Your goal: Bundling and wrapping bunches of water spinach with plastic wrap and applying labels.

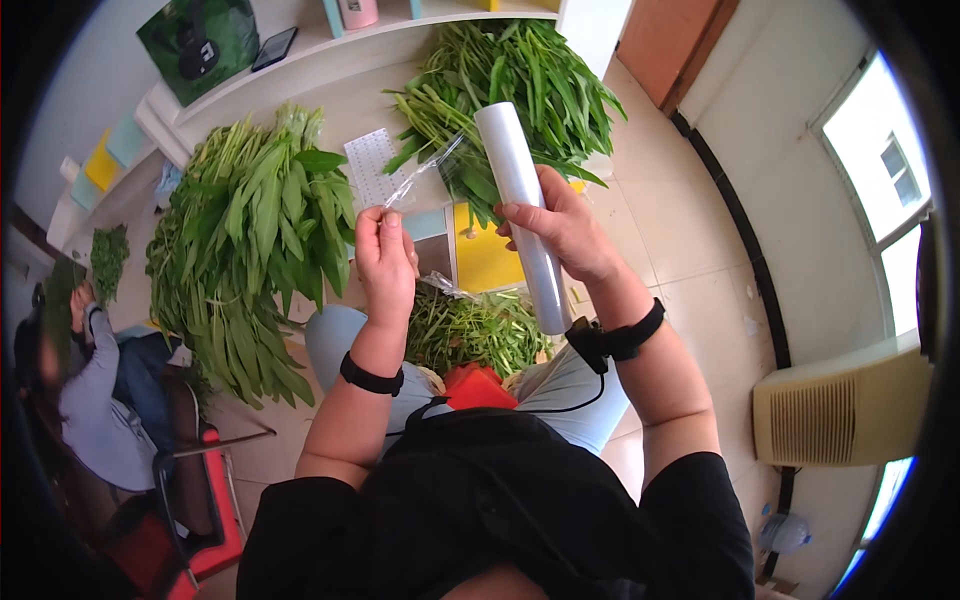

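Observation:
My right hand (pixel 568 225) is wrapped round a roll of clear plastic wrap (pixel 511 150), held tilted in front of me. From the roll, a loose strip of plastic wrap (pixel 425 172) runs bunched and twisted to my left hand (pixel 385 258), whose fingers pinch its end. Left of that hand a big heap of long leafy greens (pixel 255 220) hangs over the desk edge. Behind the roll lies another pile of leafy greens (pixel 545 80). Cut stems and leaves (pixel 478 328) lie low between my knees.
A white perforated sheet (pixel 372 168) lies on the desk between the piles. Under it is a yellow cabinet door (pixel 488 262). At the left a person (pixel 110 390) sits near a red chair (pixel 222 500), hand on greens. A green bag (pixel 200 45) and a phone (pixel 275 48) are on the shelf.

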Demonstrator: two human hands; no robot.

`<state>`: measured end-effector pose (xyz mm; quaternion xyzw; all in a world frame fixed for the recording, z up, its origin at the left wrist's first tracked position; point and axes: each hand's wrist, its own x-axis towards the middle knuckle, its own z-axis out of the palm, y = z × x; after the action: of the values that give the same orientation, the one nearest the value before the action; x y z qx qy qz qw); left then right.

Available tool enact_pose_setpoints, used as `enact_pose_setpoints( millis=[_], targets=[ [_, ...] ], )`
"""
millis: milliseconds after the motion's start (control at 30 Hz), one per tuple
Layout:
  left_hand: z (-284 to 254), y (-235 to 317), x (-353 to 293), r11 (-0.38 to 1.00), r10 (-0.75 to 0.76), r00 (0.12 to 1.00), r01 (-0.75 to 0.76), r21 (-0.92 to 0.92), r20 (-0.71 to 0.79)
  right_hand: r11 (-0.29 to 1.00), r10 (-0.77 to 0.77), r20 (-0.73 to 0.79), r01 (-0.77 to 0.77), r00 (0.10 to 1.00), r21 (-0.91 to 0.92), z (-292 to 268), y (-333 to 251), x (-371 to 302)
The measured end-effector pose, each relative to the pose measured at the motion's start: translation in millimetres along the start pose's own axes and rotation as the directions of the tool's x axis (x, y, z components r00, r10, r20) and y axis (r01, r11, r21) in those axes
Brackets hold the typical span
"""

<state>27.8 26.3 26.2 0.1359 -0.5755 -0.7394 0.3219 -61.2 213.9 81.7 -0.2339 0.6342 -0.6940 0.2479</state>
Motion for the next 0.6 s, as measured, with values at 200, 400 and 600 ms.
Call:
enact_pose_setpoints(
  millis=[200,400,600],
  targets=[
    [-31.8,-23.9,5.8,0.994,-0.113,0.975,0.113,0.011,0.193,0.937,-0.07,0.161,0.12,0.984,-0.327,16.1,-31.0,14.6],
    [-58.2,7.7,56.7,0.971,0.226,0.969,-0.232,0.054,0.098,0.851,-0.028,0.263,0.161,0.964,-0.499,27.6,-37.6,25.8],
    [-29.9,31.2,78.5,0.925,0.36,0.822,-0.376,-0.054,0.441,0.823,0.029,0.329,0.164,0.944,-0.544,50.2,-38.2,25.1]
  ],
)
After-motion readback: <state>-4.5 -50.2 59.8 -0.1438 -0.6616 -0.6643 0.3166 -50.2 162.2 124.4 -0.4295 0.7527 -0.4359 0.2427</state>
